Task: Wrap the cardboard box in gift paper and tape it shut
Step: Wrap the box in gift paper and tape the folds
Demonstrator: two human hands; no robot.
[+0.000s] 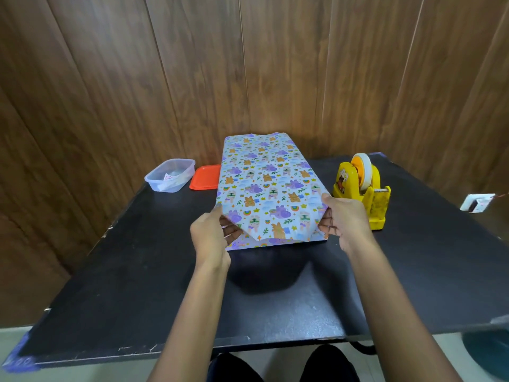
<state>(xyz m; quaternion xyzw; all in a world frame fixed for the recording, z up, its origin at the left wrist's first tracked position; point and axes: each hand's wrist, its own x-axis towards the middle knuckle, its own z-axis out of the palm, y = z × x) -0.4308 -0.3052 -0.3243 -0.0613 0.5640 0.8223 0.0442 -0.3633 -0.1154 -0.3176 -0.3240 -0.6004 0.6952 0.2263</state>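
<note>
Head view: we look down on a black rectangular tabletop [143, 260] set against a wall of brown wood panels [115, 78]. In the middle of the table lies the cardboard box, fully covered by pale blue gift paper printed with purple, orange and green cartoon animals [268, 183]; we see none of the cardboard itself. The package runs lengthwise from near to far, its far end reaching close to the wall, where the paper stands open in a ragged edge.

Both of our bare hands work at the near end of the package. Our left hand [210, 235] pinches the paper at the near left corner, thumb on top and fingers tucked beneath the fold. Our right hand [344, 219] grips the near right corner in the same way, thumb over the top surface and fingers curled under. Between the two hands the paper's sides are folded inward, so that the near end forms a slanted flap that rests on the table.

To the right of the package, just beside our right hand, stands a yellow plastic tape dispenser with a roll of tape on an orange hub [360, 188]. At the far left sits a clear plastic tub holding scraps of paper [170, 175], and an orange-red plastic lid [205, 177] lies flat between the tub and the package.
</note>
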